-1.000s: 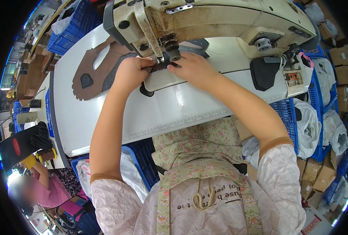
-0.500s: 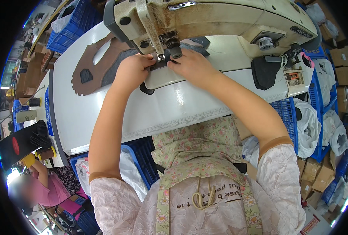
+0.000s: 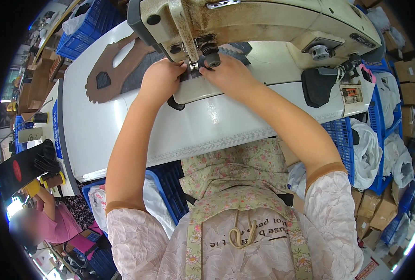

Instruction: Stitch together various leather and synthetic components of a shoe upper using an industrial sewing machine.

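The brown-and-grey piece [image 3: 114, 80] lay across the bench [image 3: 193, 130] beneath the sewing machine [image 3: 263, 28], its notched end inside the bench's left edge. The left hand [image 3: 161, 80] and right hand [image 3: 230, 77] touched it on either side of the presser foot [image 3: 194, 66], fingertips close to the metal; whether they pinched or merely pressed, I couldn't tell. White benchtop gave room back to the ruled front edge; a black piece [image 3: 315, 87] took up space at right.
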`<act>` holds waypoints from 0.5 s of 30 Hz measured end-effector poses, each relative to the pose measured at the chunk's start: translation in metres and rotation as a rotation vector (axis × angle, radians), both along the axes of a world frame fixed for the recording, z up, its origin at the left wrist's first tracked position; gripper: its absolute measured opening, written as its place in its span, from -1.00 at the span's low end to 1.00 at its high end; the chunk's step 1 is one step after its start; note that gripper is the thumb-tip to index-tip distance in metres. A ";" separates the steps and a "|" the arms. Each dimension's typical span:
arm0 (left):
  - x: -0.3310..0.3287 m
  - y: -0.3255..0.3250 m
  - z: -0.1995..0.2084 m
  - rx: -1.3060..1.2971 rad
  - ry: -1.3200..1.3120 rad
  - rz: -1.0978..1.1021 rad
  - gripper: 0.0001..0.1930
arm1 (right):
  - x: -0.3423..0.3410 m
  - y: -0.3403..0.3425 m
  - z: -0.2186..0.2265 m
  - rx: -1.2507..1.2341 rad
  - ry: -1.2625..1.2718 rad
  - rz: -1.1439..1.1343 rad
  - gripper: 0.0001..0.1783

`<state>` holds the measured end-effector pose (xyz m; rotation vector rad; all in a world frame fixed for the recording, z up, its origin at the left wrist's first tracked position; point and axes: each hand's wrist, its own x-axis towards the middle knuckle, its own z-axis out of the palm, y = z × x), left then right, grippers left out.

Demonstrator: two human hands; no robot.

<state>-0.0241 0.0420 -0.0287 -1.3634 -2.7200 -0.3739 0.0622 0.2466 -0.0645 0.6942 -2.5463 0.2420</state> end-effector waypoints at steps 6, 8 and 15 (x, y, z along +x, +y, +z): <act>-0.001 0.001 -0.007 0.042 0.029 0.042 -0.78 | -0.005 -0.005 0.000 -0.160 -0.177 -0.100 -0.78; -0.002 0.002 -0.009 0.104 0.055 0.027 -0.84 | -0.006 -0.005 0.000 -0.211 -0.183 -0.109 -0.77; 0.000 0.004 -0.009 0.001 0.066 0.117 -0.83 | -0.009 -0.004 -0.003 -0.093 0.006 -0.091 -0.85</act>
